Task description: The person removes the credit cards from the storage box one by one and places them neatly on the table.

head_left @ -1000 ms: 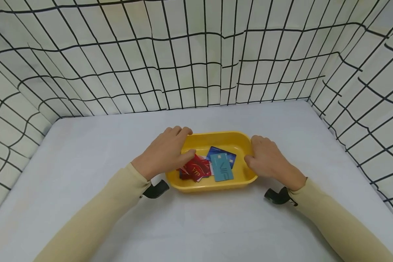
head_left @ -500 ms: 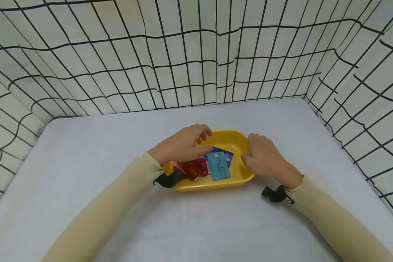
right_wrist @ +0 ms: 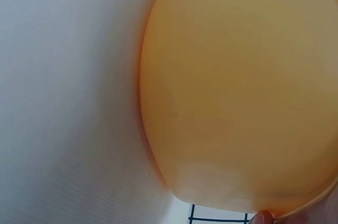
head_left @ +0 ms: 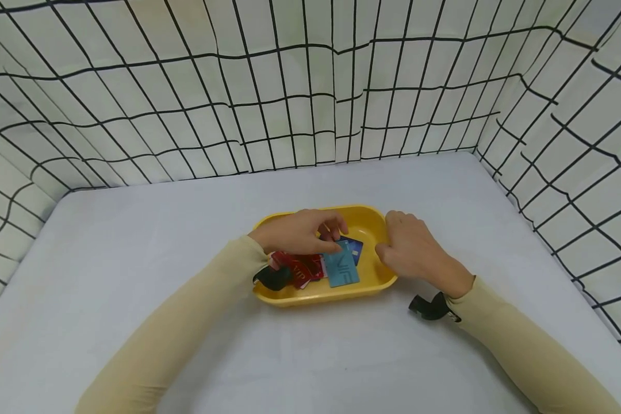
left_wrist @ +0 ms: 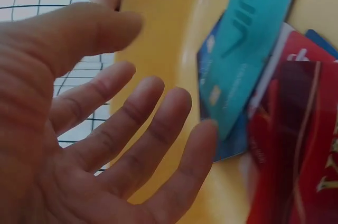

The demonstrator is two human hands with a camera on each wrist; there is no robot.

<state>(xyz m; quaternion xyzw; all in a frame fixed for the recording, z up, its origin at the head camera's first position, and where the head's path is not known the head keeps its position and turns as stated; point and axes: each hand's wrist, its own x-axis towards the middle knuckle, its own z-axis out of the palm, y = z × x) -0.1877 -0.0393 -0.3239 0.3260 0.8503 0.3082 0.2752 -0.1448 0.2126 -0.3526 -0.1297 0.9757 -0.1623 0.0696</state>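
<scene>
A yellow plastic tray (head_left: pixel 315 298) lies on the white table, holding several loose plastic cards. In it, a teal VIP card (head_left: pixel 342 270) overlaps a dark blue card (head_left: pixel 355 250), and red VIP cards (head_left: pixel 304 272) are heaped at the left. My left hand (head_left: pixel 310 231) hovers over the tray with its thumb near the teal card. The left wrist view shows its loosely bent fingers (left_wrist: pixel 174 113) holding nothing beside the cards. My right hand (head_left: pixel 413 248) grips the tray's right rim; a fingertip (right_wrist: pixel 261 217) shows at that rim in the right wrist view.
Black wire grid panels (head_left: pixel 290 92) stand along the back and both sides of the white table (head_left: pixel 310 356). A dark wrist camera (head_left: pixel 273 278) on the left wrist hangs over the tray's front left part; another wrist camera (head_left: pixel 428 307) is on the right wrist.
My left hand has let go of the tray's left end and moved right and inward over the cards. The right hand keeps its hold on the right rim.
</scene>
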